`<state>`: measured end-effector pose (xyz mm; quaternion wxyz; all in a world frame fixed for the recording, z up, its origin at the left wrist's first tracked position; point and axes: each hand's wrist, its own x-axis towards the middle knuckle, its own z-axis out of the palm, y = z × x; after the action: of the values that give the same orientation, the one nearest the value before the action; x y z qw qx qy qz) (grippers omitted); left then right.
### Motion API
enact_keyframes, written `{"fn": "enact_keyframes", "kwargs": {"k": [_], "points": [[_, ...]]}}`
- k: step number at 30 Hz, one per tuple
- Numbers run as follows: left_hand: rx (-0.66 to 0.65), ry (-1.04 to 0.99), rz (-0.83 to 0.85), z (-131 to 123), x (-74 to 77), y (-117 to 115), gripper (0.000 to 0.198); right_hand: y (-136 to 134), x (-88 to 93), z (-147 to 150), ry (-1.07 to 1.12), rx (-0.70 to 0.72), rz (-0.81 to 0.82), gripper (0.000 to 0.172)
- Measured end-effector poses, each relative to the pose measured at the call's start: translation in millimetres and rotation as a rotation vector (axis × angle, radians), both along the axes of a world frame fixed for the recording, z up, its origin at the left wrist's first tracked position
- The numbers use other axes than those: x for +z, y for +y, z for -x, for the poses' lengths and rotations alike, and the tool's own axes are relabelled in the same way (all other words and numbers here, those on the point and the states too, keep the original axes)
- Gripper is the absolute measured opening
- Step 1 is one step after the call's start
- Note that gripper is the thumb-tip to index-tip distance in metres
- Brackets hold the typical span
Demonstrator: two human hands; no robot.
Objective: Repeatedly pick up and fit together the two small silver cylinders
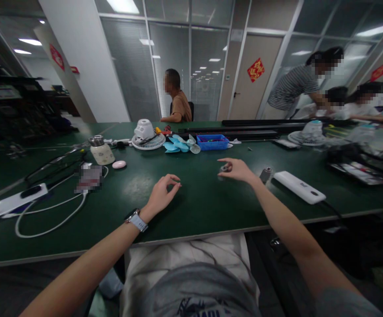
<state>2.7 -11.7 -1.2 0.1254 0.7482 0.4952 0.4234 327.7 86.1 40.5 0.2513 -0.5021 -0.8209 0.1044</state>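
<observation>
Under the right hand's pinched fingertips (226, 164), a small dark part (224, 168) sits, though whether it is gripped is hard to tell. The left hand (160, 197) curls thumb to forefinger with nothing visible in it. A grey cylinder (265, 175) and white power bank (299, 187) lie just beyond the right hand on the green surface (165, 229). Loose fingers could let the part drop and roll; a careless reach could topple the cylinder.

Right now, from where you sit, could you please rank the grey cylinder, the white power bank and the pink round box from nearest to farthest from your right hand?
1. The grey cylinder, just right of the right hand.
2. The white power bank, farther right, past the cylinder.
3. The pink round box, well off to the left.
</observation>
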Motion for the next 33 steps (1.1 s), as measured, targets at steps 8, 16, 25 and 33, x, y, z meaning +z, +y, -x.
{"fn": "enact_keyframes", "kwargs": {"k": [8,16,25,33], "points": [[-0.109,-0.113,-0.024,-12,12.2,-17,0.031,-63,-23.9,115,0.302,0.497,0.084,0.089],[-0.13,-0.17,0.039,-16,16.0,-13,0.036,-66,-29.2,118,0.31,0.468,0.082,0.083],[-0.026,-0.407,-0.036,-15,16.9,-7,0.039,-71,-30.4,119,0.312,0.489,0.083,0.087],[-0.147,-0.157,0.291,11,-6.8,3,0.041,-77,-27.4,114,0.244,0.474,0.027,0.078]]}}
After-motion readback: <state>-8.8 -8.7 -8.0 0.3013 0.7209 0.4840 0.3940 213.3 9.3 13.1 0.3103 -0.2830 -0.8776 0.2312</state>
